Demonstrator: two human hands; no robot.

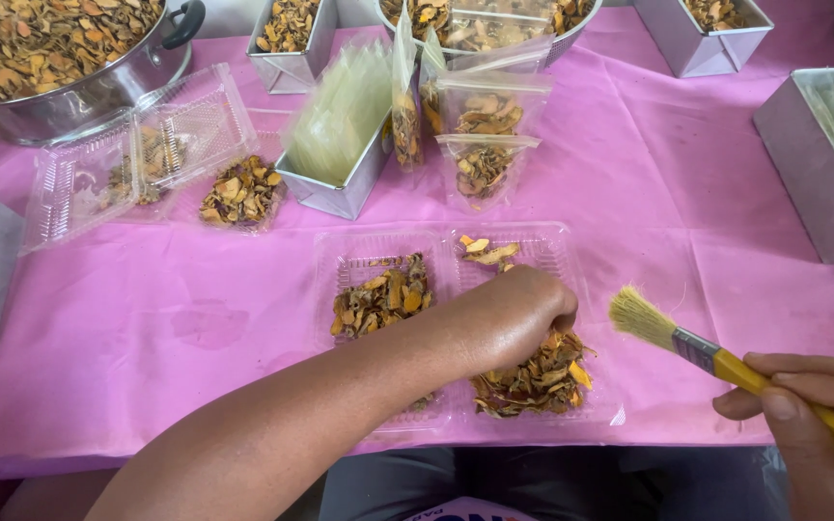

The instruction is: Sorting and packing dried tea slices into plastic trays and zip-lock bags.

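My left hand [523, 311] reaches across into an open clear plastic clamshell tray [441, 253], its fingers curled down among the dried orange-brown slices [538, 378] in the right half. The tray's left half holds a smaller heap of slices [382, 295]. My right hand [818, 425] at the lower right grips a paintbrush [716, 359] with a yellow handle, metal ferrule and pale bristles that point up-left toward the tray, just clear of it.
A pink cloth [707, 203] covers the table. Behind the tray stand small filled clear pouches [483, 154], a metal tin of empty pouches [340, 145], another open clamshell [137, 154], a loose pile of slices [241, 193], big metal pans [60, 68] and more tins [822, 164].
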